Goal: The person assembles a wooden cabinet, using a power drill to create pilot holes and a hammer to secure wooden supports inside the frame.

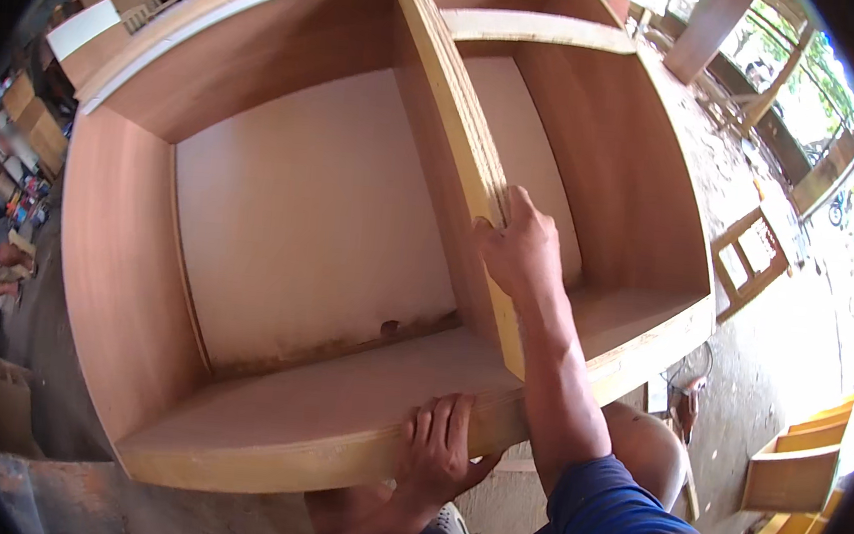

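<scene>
This is a carpentry workshop, open to the outdoors. A large unfinished plywood cabinet carcass (347,261) with bare edges fills the middle. At nine to eleven o'clock stand stacked boards and wooden boxes (32,125). At three o'clock a small wooden frame (749,257) lies on the dusty concrete floor (793,336); at four o'clock sit yellow-edged unfinished cabinet pieces (798,462). Timber posts (707,28) rise at one o'clock.

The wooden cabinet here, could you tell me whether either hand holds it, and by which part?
The right hand grips the upright divider panel by its front edge; the left hand holds the cabinet's near side panel edge.
</scene>
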`<act>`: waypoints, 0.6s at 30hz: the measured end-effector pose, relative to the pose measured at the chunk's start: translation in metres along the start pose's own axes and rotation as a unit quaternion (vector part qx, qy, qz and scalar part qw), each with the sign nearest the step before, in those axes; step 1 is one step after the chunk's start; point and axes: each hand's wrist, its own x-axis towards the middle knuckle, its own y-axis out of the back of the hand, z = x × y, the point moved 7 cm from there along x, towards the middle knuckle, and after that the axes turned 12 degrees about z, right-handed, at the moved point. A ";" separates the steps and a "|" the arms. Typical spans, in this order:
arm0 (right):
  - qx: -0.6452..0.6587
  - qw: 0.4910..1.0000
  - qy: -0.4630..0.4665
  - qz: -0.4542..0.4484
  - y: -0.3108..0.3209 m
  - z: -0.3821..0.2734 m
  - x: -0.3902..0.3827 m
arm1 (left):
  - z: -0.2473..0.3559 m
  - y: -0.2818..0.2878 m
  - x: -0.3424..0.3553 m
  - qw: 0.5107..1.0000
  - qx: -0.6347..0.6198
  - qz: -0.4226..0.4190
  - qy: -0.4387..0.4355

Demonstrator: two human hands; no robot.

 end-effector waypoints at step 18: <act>0.098 0.988 0.042 0.113 0.074 0.023 -0.106 | -0.041 -0.008 0.328 0.908 -0.359 0.022 0.214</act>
